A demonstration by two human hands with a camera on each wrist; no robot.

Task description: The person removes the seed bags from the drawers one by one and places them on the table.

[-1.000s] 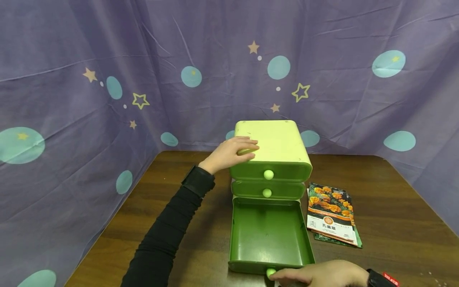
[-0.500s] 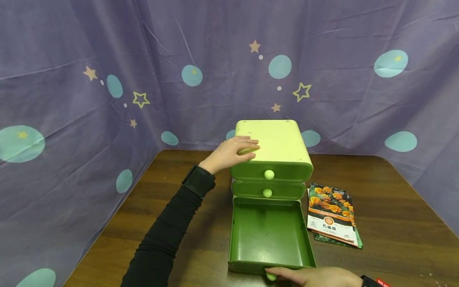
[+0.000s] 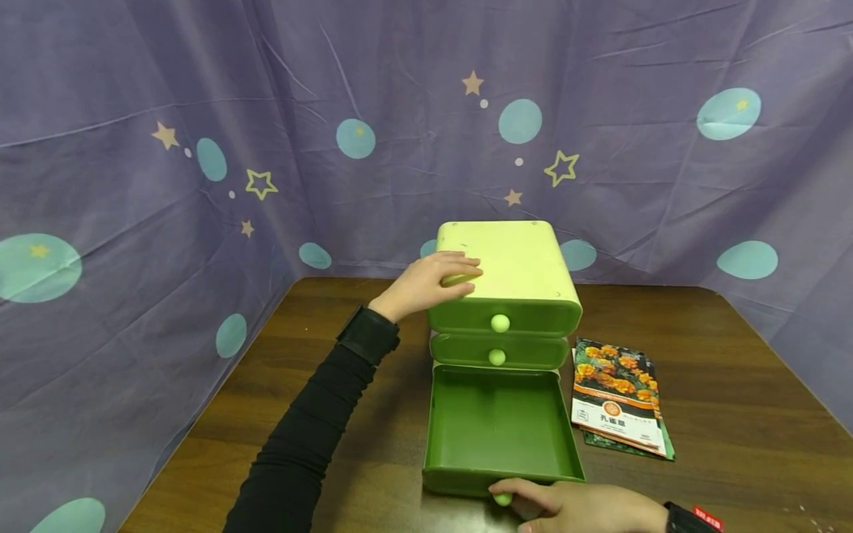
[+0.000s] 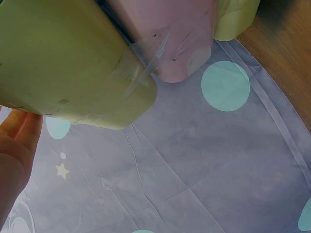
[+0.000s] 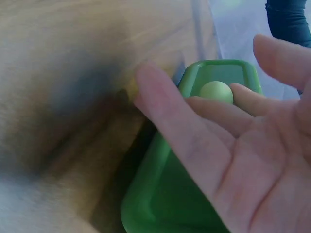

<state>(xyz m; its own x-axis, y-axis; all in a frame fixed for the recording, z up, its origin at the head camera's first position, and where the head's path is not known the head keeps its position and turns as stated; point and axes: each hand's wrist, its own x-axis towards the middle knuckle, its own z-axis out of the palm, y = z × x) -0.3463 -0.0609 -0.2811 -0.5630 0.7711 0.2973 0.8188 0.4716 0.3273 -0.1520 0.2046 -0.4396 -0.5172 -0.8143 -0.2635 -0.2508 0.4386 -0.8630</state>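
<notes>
While the left hand (image 3: 426, 285) rests flat on the drawer unit (image 3: 509, 277) at mid-desk, the right hand's (image 3: 586, 507) loosely extended fingers touch the pulled-out bottom drawer's (image 3: 500, 429) knob (image 3: 503, 499); further pulling could drop it out.

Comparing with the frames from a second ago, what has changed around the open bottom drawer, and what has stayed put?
The right hand at the knob has shifted slightly up and away from the person, and the front edge of the open bottom drawer sits a little nearer the cabinet, so it has been pushed in slightly. The left hand rests on the cabinet top as before; the seed packets have not moved.
</notes>
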